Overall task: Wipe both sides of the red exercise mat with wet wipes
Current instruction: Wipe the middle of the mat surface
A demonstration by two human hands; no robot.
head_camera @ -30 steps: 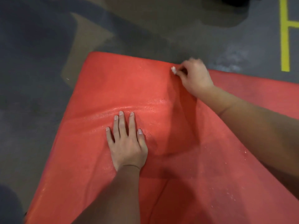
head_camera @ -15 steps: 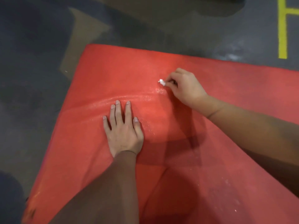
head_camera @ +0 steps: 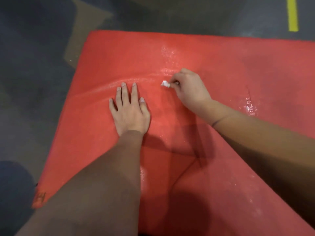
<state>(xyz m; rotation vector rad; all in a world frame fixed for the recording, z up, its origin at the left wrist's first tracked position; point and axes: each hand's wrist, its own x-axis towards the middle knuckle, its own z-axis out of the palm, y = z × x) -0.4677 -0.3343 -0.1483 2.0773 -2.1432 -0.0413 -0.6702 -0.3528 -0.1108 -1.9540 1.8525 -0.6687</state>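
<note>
mat (head_camera: 221, 65), red and foam, glistens wet near your right hand (head_camera: 190, 92) pinching a wipe (head_camera: 165, 83); your left hand (head_camera: 130, 111) presses flat on it.

Flat on the red mat (head_camera: 119, 53), the left hand (head_camera: 130, 111) sits just left of the right hand (head_camera: 190, 92) w/ its wipe (head_camera: 165, 83); only a narrow gap btwn them. Mat beyond both hands to the far edge & out right is open. A low ridge (head_camera: 105, 88) crosses it just past the left hand, and the forearms (head_camera: 109, 176) cover the near part.

Dark grey floor (head_camera: 34, 82) with a yellow painted line (head_camera: 292, 14).
</note>
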